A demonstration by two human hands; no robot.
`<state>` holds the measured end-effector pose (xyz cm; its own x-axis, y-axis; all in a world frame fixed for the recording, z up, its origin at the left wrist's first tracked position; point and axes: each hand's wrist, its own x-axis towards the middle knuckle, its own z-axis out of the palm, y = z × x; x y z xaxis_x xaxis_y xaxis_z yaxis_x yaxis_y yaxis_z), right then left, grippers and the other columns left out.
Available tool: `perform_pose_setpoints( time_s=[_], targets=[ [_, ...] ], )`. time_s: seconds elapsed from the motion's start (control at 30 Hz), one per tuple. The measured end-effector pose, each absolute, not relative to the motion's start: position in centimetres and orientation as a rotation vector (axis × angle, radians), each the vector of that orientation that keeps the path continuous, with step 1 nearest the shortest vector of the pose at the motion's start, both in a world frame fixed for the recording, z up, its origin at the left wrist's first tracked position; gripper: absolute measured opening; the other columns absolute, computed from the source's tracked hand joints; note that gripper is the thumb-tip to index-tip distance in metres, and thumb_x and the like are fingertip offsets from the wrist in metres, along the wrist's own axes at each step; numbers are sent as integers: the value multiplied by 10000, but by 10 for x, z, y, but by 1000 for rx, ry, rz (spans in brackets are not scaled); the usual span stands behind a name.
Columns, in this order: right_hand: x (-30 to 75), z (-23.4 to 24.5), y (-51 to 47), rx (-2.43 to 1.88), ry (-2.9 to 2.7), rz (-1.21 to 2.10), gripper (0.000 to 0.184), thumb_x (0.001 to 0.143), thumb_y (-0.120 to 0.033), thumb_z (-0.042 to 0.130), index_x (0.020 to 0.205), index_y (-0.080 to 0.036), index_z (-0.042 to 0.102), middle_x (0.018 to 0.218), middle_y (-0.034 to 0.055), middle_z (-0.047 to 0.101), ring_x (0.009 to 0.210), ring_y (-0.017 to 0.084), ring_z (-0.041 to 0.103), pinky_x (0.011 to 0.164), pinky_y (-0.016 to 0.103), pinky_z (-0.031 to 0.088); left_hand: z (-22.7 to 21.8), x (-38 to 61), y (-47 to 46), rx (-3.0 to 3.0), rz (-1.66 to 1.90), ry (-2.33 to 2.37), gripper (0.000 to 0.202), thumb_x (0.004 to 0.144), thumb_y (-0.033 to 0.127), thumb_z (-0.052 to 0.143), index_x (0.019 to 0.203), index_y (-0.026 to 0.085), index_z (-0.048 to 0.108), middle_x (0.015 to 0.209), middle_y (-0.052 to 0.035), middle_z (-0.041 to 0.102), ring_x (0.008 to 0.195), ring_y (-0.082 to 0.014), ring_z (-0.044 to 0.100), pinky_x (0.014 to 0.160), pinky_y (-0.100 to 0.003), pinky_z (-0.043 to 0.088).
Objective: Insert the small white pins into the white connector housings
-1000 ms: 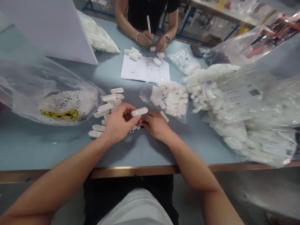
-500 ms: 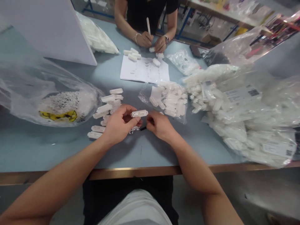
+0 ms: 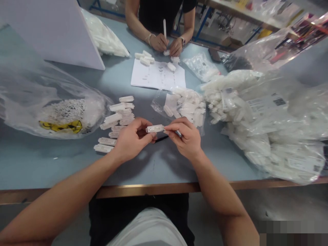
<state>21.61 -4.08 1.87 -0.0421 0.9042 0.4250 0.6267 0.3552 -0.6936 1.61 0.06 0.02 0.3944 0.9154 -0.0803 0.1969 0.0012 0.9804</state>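
My left hand (image 3: pixel 132 140) is shut on a white plastic connector block (image 3: pixel 155 128), holding it by its left end. My right hand (image 3: pixel 186 137) is raised off the table, with its fingertips at the block's right end. Whether those fingers pinch something small is hard to see. Under my hands lies a thin black strip (image 3: pixel 161 138). Left of my left hand, several white connector blocks (image 3: pixel 115 118) lie in a loose group on the blue-grey table (image 3: pixel 77 167).
A clear bag of white parts (image 3: pixel 184 106) sits just beyond my right hand, and larger bags fill the right (image 3: pixel 266 130) and left (image 3: pixel 51 109). Across the table, a co-worker's hands (image 3: pixel 166 46) hold a white stick above a printed sheet (image 3: pixel 157 75). A white board (image 3: pixel 51 30) stands far left.
My right hand has lifted from the table and moved to the block's right end. The block has shifted slightly right, and the black strip shows more.
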Motion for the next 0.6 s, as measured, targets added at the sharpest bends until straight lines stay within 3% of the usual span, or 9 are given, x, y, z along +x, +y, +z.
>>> perform_pose_setpoints(
  time_s=[0.4, 0.6],
  targets=[
    [212, 15, -39, -1311, -1813, 332, 146, 903, -254, 568, 871, -290, 705, 829, 39, 630, 824, 186, 571, 773, 358, 492, 0, 15, -3, 1620, 756, 1049, 267, 799, 360, 683, 968, 217, 534, 807, -6, 722, 747, -179, 712, 722, -319, 583],
    [214, 13, -39, -1336, -1804, 427, 129, 893, -277, 595, 834, -285, 709, 829, 32, 628, 812, 171, 575, 735, 320, 480, 6, 15, -5, 1866, 756, 1145, 259, 785, 395, 686, 937, 212, 583, 789, 11, 712, 707, -157, 680, 670, -271, 550]
  ],
)
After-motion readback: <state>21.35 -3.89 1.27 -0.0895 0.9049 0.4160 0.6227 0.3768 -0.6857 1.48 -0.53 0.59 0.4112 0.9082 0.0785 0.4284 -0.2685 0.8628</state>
